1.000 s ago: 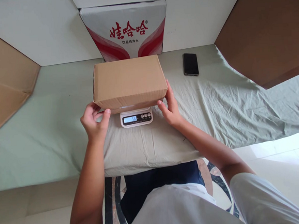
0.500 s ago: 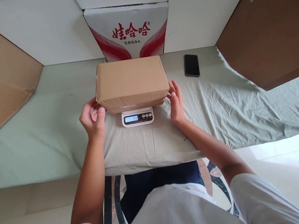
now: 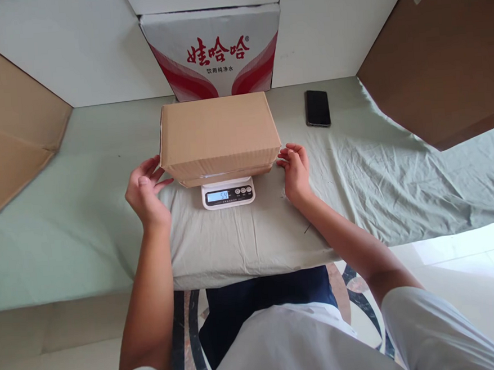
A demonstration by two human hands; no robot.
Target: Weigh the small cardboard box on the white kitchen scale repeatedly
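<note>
A closed brown cardboard box (image 3: 219, 135) rests on a small white digital scale (image 3: 228, 193), whose lit display reads 54. The scale stands on a pale green sheet (image 3: 105, 217) covering the table. My left hand (image 3: 145, 191) hovers just left of the box's near left corner, fingers spread, holding nothing. My right hand (image 3: 295, 170) sits just right of the box's near right corner with loosely curled fingers, empty and apart from the box.
A white and red water carton (image 3: 213, 52) stands behind the box against the white wall. A black phone (image 3: 318, 108) lies at the back right. Large cardboard pieces lean at the left (image 3: 10, 134) and right (image 3: 441, 53).
Both hands have let go of the box and drawn a little outward from its sides. The scale reading went from 56 to 54.
</note>
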